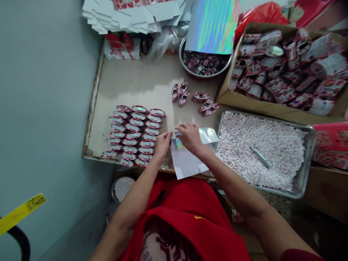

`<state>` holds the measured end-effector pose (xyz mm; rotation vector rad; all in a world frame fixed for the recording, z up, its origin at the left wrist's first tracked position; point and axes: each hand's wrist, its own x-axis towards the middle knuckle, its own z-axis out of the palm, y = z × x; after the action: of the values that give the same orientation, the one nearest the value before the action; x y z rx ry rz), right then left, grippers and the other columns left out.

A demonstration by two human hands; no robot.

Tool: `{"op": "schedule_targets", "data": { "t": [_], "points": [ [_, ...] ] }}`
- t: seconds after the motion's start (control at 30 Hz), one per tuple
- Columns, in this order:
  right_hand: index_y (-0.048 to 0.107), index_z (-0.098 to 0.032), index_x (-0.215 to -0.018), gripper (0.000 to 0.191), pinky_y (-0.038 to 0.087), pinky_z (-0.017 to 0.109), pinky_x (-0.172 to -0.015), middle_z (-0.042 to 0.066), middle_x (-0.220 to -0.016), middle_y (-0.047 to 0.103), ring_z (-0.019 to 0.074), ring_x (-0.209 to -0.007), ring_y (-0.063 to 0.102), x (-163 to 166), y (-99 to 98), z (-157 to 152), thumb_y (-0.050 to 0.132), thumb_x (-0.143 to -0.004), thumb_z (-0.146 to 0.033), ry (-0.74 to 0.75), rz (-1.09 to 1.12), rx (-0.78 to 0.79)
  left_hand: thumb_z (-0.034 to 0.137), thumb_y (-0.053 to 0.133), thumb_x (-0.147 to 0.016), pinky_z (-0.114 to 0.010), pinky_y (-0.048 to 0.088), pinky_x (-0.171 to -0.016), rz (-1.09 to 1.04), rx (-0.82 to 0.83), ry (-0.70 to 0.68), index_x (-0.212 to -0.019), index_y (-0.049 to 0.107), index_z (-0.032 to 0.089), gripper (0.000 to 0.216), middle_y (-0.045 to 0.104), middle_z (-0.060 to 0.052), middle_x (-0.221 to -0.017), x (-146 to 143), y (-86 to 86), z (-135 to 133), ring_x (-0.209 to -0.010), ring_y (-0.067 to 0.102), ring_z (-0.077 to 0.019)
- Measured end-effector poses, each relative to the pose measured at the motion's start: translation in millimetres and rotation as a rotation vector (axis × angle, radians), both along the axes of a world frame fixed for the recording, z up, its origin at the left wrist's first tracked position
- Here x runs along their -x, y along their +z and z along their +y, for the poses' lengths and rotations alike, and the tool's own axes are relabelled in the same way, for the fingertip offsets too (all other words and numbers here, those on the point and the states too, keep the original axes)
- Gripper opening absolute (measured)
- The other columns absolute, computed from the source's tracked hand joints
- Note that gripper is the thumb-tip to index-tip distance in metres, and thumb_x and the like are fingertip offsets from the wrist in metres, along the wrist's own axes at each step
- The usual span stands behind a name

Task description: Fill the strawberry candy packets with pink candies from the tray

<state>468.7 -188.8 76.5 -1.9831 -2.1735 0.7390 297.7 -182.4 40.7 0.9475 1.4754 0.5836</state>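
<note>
Both hands meet at the table's front edge over a shiny holographic sheet (190,161). My left hand (162,142) pinches the sheet's left edge with closed fingers. My right hand (190,136) presses and grips the sheet from above, fingers curled. Just left of my left hand lie several small red-and-white patterned boxes (134,134) in neat rows. A few more of these boxes (194,98) lie loose beyond my hands.
A metal tray (307,170) of small white-pink pellets with a metal tool (260,156) sits at right. Behind it a cardboard carton (261,105) holds several patterned boxes. A metal bowl (202,65) of round lids, a large holographic sheet (214,25) and stacked flat cartons (127,16) stand at the back.
</note>
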Motion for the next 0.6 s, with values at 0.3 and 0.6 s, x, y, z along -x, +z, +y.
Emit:
{"op": "schedule_targets", "data": {
  "t": [0.3,0.6],
  "points": [
    [0.071,-0.023,-0.128,0.031,0.037,0.039,-0.096,0.011,-0.127,0.073,0.0252,-0.106,0.060,21,-48.6,-14,0.051,-0.105,-0.027,0.139,0.139,-0.151,0.031,0.081,-0.069,-0.025,0.050,-0.069,-0.214,0.227,0.047,-0.087,0.078,0.014,0.026,0.075,-0.004,-0.081,9,3.4,9,-0.069,0.061,-0.0130],
    [0.074,-0.023,-0.107,0.026,0.048,0.038,-0.101,0.011,-0.132,0.070,0.0233,-0.118,0.063,28,-50.9,-39,0.049,-0.101,-0.025,-0.011,0.343,-0.186,0.026,0.080,-0.067,-0.027,0.055,-0.072,-0.283,0.309,0.020,-0.084,0.077,0.012,0.022,0.075,-0.007,-0.078,12,16.2,15,-0.068,0.067,-0.0152]
  ]
}}
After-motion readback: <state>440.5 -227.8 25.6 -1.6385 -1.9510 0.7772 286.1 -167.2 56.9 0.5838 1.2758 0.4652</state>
